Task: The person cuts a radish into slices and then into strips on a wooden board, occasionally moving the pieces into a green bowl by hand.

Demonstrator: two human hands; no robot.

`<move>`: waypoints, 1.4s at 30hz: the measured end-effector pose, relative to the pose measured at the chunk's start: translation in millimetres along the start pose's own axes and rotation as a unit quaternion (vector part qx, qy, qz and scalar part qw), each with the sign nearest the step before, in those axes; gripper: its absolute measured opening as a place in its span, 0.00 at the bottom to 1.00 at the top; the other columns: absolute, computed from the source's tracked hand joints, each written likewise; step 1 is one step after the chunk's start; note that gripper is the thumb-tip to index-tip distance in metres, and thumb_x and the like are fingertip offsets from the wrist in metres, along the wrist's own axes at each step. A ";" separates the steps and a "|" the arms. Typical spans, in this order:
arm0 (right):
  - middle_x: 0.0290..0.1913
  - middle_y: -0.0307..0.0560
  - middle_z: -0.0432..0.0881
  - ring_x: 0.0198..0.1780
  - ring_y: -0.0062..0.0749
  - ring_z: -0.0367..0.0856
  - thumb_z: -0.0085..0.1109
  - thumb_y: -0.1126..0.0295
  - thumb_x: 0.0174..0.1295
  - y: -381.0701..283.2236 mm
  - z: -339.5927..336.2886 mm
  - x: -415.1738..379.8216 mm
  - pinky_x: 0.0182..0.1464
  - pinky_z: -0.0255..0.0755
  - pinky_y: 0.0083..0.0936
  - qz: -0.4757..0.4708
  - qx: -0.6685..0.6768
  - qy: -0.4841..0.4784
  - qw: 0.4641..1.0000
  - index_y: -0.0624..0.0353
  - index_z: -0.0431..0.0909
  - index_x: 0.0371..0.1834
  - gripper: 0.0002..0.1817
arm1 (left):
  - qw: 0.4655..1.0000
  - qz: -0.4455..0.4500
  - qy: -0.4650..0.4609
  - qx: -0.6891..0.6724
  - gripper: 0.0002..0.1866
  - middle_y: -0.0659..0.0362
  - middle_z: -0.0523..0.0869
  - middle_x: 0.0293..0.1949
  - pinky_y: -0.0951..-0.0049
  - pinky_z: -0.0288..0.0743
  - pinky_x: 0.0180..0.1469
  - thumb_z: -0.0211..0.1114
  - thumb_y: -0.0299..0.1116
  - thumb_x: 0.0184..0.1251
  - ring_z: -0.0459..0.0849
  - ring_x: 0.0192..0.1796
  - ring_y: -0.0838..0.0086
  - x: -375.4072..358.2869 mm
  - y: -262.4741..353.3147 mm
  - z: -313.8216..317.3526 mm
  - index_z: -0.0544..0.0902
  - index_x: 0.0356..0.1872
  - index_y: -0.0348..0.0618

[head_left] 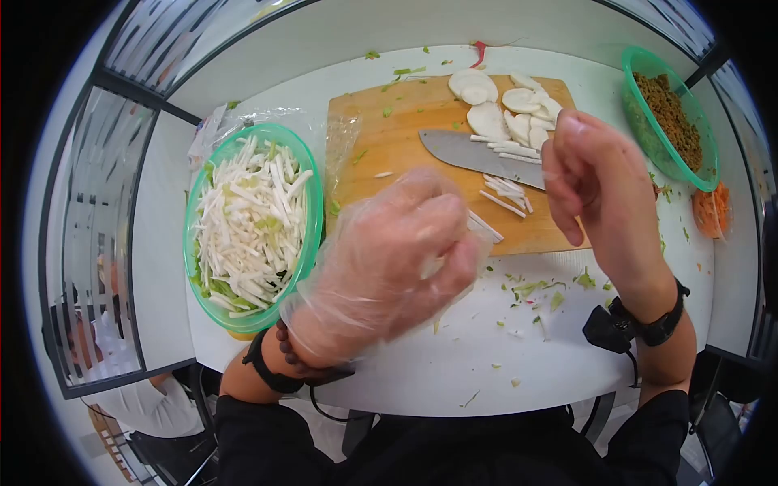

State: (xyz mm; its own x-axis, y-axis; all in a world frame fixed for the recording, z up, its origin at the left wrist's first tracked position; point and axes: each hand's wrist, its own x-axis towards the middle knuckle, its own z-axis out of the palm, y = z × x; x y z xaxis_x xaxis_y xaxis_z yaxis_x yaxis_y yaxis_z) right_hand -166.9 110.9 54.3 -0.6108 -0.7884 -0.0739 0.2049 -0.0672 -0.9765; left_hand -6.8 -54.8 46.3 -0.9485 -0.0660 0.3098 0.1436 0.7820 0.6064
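Closest to the camera, the left hand [397, 251] wears a loose, clear plastic glove [324, 304] and hovers over the near left part of a wooden cutting board [369, 125], its fingers curled inward with only a narrow gap at the thumb; whether they grip anything cannot be told. To its right, the right hand [604, 190] (which looks bare) is raised at the board's right edge with its fingers bent, and it is unclear whether they hold anything. Beside that hand a broad knife [455, 151] lies flat on the board, blade pointing left, its handle hidden from view. White round slices [489, 120] overlap behind the blade, and thin white strips [506, 198] lie in front of it. Left of the board, a green bowl [314, 202] is heaped with similar strips; at the far right, a second green bowl [634, 113] holds a brown crumbly food [668, 113], beside orange shreds [713, 212] in clear plastic. Leafy green scraps [531, 287] litter the white tabletop [438, 381].
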 end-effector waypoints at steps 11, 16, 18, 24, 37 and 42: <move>0.19 0.35 0.77 0.13 0.10 0.61 0.54 0.59 0.79 -26.2 -25.4 5.2 0.14 0.51 0.12 -0.035 -0.097 0.029 0.994 0.59 0.81 0.36 0.16 | 0.884 -0.178 0.041 -0.430 0.22 0.56 0.84 0.34 0.72 0.76 0.46 0.50 0.41 0.88 0.82 0.37 0.72 -7.1 20.7 -8.4 0.79 0.33 0.37; 0.24 0.38 0.81 0.25 0.20 0.74 0.65 0.66 0.70 -32.9 -101.6 27.1 0.29 0.66 0.20 -0.251 -0.565 0.222 0.754 0.62 0.85 0.37 0.10 | 0.912 -0.145 -0.011 -0.384 0.21 0.56 0.84 0.32 0.72 0.76 0.44 0.52 0.42 0.87 0.82 0.36 0.73 -10.5 18.8 -13.1 0.79 0.33 0.37; 0.26 0.45 0.84 0.29 0.32 0.80 0.67 0.65 0.66 -26.8 -135.3 29.9 0.36 0.72 0.28 -0.224 -0.625 0.215 0.717 0.64 0.86 0.37 0.11 | 0.931 -0.134 0.003 -0.339 0.25 0.55 0.79 0.28 0.70 0.75 0.39 0.55 0.49 0.85 0.81 0.32 0.69 -9.2 22.4 -10.4 0.75 0.28 0.41; 0.27 0.50 0.83 0.29 0.36 0.78 0.67 0.65 0.65 -44.9 -138.5 28.2 0.38 0.74 0.32 -0.089 -0.648 0.219 0.724 0.67 0.86 0.38 0.13 | 0.935 -0.132 -0.004 -0.330 0.24 0.55 0.78 0.27 0.70 0.74 0.39 0.55 0.47 0.85 0.81 0.32 0.69 -9.3 20.6 -8.7 0.75 0.28 0.40; 0.32 0.42 0.87 0.28 0.24 0.80 0.61 0.65 0.71 -57.3 -87.2 12.9 0.33 0.76 0.25 0.070 -0.515 0.089 0.849 0.64 0.86 0.51 0.14 | 0.897 -0.222 0.054 -0.379 0.25 0.47 0.86 0.50 0.65 0.80 0.52 0.52 0.51 0.83 0.87 0.45 0.65 -4.7 22.7 1.5 0.76 0.60 0.37; 0.37 0.48 0.85 0.43 0.37 0.82 0.69 0.64 0.63 -45.0 -73.6 3.5 0.45 0.78 0.32 0.077 -0.653 -0.049 0.752 0.57 0.83 0.58 0.20 | 0.705 -0.277 0.004 -0.652 0.42 0.40 0.76 0.72 0.54 0.72 0.70 0.44 0.62 0.79 0.80 0.67 0.54 3.7 12.9 -8.0 0.62 0.80 0.38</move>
State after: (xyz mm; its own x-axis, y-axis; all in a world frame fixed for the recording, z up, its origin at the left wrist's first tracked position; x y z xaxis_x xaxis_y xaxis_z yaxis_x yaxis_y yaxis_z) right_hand -234.5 156.1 83.1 -0.5843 -0.7706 -0.2544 -0.6975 0.6371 -0.3280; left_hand -6.2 -49.9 61.1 -0.9603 -0.1457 -0.2377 -0.1049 -0.6009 0.7924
